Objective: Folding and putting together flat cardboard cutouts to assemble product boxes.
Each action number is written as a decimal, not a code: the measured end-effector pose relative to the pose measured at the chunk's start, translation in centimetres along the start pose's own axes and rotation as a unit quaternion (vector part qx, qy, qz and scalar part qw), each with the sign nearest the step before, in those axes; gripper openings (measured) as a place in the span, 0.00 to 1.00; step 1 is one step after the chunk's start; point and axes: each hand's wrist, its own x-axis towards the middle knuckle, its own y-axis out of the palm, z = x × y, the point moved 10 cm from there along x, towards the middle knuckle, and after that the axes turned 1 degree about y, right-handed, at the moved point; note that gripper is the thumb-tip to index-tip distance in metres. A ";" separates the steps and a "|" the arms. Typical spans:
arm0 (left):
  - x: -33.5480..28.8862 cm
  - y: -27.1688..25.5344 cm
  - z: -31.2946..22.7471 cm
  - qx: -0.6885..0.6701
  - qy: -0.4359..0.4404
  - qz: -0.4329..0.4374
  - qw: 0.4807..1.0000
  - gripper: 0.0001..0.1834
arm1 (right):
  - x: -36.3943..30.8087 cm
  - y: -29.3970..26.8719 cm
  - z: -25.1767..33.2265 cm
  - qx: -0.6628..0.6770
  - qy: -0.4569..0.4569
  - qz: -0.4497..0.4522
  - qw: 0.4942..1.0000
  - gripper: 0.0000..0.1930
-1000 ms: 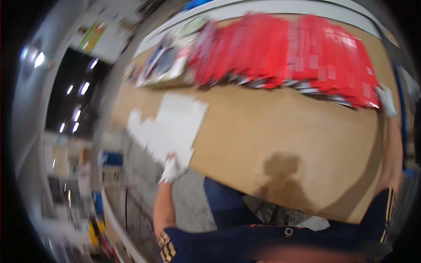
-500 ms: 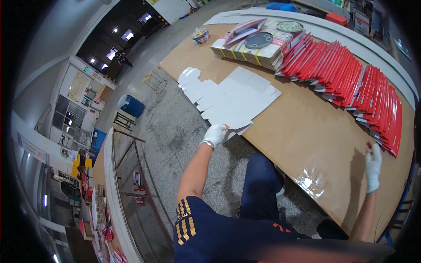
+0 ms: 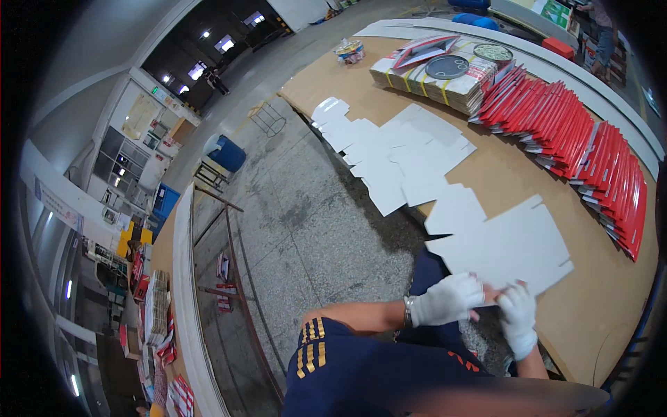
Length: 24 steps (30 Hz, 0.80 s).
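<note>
A flat white die-cut cardboard sheet (image 3: 514,236) with tabs and slots lies on the near part of the brown-topped table, its near edge at my body. My left hand (image 3: 448,300), in a white glove with bare fingertips, is closed at that edge. Close beside it, my right hand (image 3: 518,318), gloved the same way, has its fingers bent over the same edge. The two hands almost meet, and the fingertips partly hide the fold they pinch. Farther left, more white cardboard blanks (image 3: 389,149) lie flat, overlapping, with a corner past the table's edge.
A long leaning row of red glossy packets (image 3: 577,139) runs along the table's right side. Behind the blanks stands a strapped cardboard bundle (image 3: 438,80) carrying a dark round lid (image 3: 447,67). A blue barrel (image 3: 226,154) stands on the floor at left, near a metal rack (image 3: 233,257).
A white sheet has come from the blanks at left to the table's near part. My left hand moved right with it, and my right hand came in from the right to its edge.
</note>
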 end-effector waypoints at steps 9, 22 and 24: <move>5.1 9.9 7.7 -0.022 0.034 0.033 0.999 0.09 | -20.4 -11.4 -8.3 0.206 0.449 -0.085 0.865 0.11; 9.6 19.1 -4.7 -0.042 0.158 0.268 0.949 0.09 | -34.1 -10.2 -7.6 -0.004 0.593 -0.200 0.780 0.31; 11.3 16.2 -7.9 -0.187 0.197 0.089 0.958 0.07 | -36.6 -10.6 -8.4 -0.059 0.640 -0.236 0.729 0.34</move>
